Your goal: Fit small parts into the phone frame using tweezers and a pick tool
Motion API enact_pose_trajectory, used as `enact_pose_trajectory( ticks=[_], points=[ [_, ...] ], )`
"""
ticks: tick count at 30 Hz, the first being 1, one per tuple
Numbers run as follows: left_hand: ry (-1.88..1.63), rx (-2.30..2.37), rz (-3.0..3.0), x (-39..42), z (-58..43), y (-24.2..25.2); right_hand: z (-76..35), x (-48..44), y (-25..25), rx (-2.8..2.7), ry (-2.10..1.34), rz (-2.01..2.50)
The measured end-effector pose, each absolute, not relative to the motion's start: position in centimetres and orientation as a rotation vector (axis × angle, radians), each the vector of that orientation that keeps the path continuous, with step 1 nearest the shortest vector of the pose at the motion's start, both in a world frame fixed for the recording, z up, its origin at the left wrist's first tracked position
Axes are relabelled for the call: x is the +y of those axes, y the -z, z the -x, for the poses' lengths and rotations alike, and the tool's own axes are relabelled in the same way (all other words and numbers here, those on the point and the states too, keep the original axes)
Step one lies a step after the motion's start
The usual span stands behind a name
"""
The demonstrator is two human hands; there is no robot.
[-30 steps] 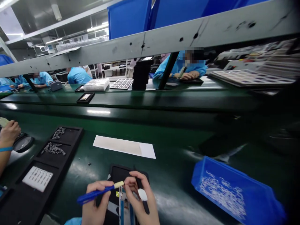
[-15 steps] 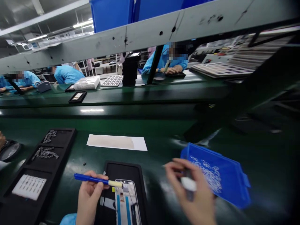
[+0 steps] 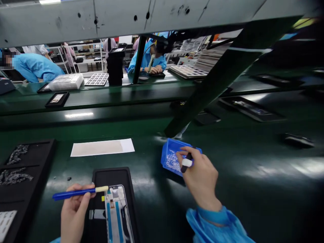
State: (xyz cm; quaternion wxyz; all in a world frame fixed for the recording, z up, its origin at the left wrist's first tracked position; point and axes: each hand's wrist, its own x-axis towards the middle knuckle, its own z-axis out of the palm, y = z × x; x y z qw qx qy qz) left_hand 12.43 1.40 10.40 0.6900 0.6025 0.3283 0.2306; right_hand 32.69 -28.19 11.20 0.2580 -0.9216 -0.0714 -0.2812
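Note:
My left hand (image 3: 76,206) is closed around a blue pen-shaped stick (image 3: 73,193) with a cream-coloured tip. That tip reaches the top edge of an opened phone body (image 3: 117,209), which shows blue strips and a yellow tab. The phone body lies in a black tray (image 3: 98,175). My right hand (image 3: 199,175) is over the near side of a blue bin (image 3: 165,152) holding many small white pieces. Its fingers are curled around a dark tool with a white part (image 3: 186,163); the exact kind is unclear, and its tip is hidden.
A paper strip (image 3: 101,148) lies behind the tray. At left stands a black compartment tray (image 3: 37,158) with small dark parts and a white block. A slanted green post (image 3: 202,91) rises behind the bin. Across the bench, a person in blue (image 3: 146,60) works with both hands.
The view has turned to the right. My right hand has moved from beside the blue bin to over it, still holding the dark tool. The left hand keeps its stick at the phone body's top.

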Motion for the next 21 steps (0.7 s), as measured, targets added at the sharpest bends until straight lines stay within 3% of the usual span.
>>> enact_pose_trajectory(
  ticks=[7,11,21],
  points=[
    [-0.495,0.76,-1.305,1.1,-14.3,-11.0,-31.7,-14.7,-8.2,-0.889,0.033,2.226],
    [-0.486,0.763,-1.293,1.2,-14.5,-11.2,-32.2,-11.9,-7.1,-0.914,-0.035,2.217],
    [-0.548,0.626,-1.546,0.7,-13.5,-10.7,-28.3,-15.6,-6.6,-0.845,0.039,2.149]
  ],
)
